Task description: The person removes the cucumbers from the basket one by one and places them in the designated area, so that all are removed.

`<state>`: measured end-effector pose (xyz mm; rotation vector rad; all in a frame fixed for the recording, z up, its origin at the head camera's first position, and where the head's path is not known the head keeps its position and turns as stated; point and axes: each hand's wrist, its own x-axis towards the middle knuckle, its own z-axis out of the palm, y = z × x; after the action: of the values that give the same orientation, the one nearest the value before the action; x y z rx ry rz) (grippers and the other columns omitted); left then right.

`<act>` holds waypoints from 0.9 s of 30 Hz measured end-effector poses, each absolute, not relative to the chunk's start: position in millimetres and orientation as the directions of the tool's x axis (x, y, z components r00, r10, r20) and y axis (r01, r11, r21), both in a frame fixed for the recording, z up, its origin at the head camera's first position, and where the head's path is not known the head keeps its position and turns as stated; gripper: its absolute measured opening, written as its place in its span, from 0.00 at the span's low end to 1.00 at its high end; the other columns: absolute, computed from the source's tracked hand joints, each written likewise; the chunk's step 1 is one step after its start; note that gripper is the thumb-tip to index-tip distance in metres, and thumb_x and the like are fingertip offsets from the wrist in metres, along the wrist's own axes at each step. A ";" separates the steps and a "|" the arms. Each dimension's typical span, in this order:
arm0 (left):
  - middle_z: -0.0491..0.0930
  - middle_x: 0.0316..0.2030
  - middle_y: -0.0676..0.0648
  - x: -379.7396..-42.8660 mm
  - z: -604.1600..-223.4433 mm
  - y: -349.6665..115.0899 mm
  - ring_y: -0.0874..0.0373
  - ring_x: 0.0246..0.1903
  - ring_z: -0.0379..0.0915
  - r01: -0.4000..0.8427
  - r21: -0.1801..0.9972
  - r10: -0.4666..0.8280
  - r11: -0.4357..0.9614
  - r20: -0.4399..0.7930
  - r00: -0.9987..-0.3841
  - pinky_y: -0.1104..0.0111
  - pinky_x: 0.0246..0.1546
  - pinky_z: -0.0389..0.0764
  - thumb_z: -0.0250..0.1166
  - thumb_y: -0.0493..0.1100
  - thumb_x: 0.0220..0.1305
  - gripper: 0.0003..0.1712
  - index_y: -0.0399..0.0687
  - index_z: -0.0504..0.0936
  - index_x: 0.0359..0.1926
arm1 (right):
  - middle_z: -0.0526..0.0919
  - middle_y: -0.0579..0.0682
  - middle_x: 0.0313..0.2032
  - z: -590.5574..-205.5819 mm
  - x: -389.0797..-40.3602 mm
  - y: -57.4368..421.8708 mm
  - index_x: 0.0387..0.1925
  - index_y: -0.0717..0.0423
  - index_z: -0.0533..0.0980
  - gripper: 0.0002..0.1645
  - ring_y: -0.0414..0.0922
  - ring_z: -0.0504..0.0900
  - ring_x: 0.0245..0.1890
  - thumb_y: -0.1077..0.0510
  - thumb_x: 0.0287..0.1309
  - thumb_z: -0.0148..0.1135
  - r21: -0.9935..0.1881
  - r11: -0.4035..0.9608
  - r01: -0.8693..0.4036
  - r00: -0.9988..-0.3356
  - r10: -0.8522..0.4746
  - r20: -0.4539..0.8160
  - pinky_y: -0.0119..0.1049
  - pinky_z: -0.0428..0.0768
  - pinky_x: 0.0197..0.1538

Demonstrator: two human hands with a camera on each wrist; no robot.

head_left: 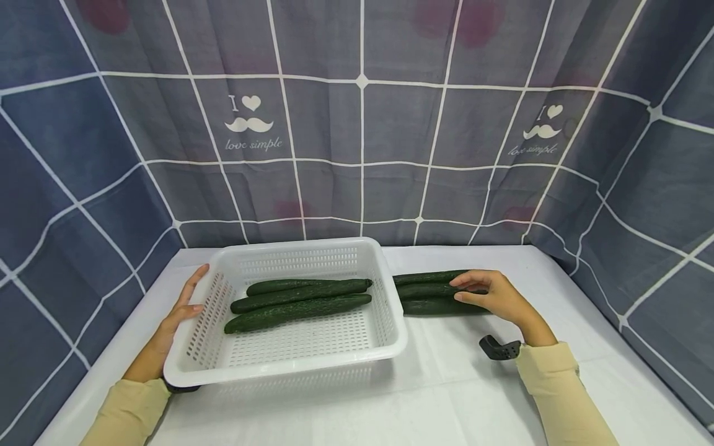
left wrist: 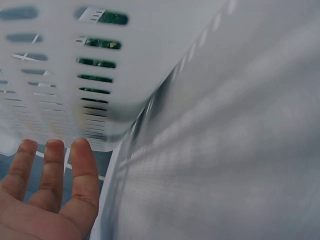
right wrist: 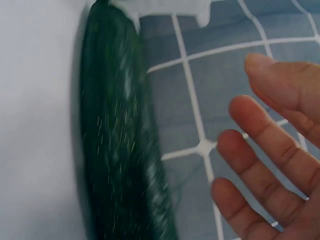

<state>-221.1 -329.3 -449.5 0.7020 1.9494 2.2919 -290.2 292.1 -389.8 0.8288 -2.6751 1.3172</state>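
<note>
A white perforated plastic basket [head_left: 290,368] stands on the table with three long dark green cucumbers [head_left: 298,311] lying in it. At its left side is my left hand [head_left: 170,322], thumb and fingertips at the rim; the left wrist view shows straight fingers [left wrist: 82,170] along the slotted wall. Right of the basket, several cucumbers [head_left: 440,307] lie side by side, their left ends behind its edge. My right hand [head_left: 496,298] hovers over their right ends. In the right wrist view its fingers are spread and apart from the nearest cucumber [right wrist: 122,125].
White cloth covers the table [head_left: 446,396]. A grey-blue checked curtain [head_left: 390,124] with white lines encloses the back and both sides. A black wrist device [head_left: 499,348] sits on the right wrist.
</note>
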 end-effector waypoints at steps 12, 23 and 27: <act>0.32 0.83 0.55 -219.6 -447.5 -329.3 0.65 0.78 0.41 0.226 0.958 0.324 -0.176 0.273 -0.906 0.69 0.61 0.63 0.39 0.38 0.76 0.47 0.79 0.40 0.87 | 0.85 0.70 0.50 -366.4 -281.9 265.7 0.53 0.74 0.82 0.16 0.43 0.88 0.48 0.69 0.68 0.70 -0.787 0.381 -0.486 -0.786 -0.584 0.204 0.32 0.84 0.51; 0.35 0.83 0.55 -215.7 -444.8 -326.4 0.66 0.77 0.42 0.218 0.965 0.283 -0.143 0.251 -0.926 0.68 0.60 0.62 0.41 0.39 0.76 0.46 0.77 0.41 0.87 | 0.88 0.62 0.50 -345.0 -288.1 239.8 0.53 0.67 0.85 0.14 0.42 0.88 0.50 0.68 0.67 0.72 -0.728 0.373 -0.575 -0.697 -0.689 0.198 0.37 0.84 0.55; 0.32 0.84 0.53 -215.7 -443.3 -326.2 0.64 0.79 0.39 0.204 0.970 0.280 -0.133 0.234 -0.931 0.67 0.62 0.60 0.42 0.40 0.76 0.46 0.78 0.40 0.87 | 0.89 0.55 0.51 -332.9 -290.3 229.9 0.54 0.65 0.85 0.15 0.39 0.86 0.52 0.67 0.67 0.72 -0.708 0.401 -0.582 -0.689 -0.706 0.165 0.41 0.84 0.59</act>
<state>-215.7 -326.2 -443.3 0.5687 2.0328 2.2558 -290.3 229.9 -332.9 1.2801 -2.7606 1.2832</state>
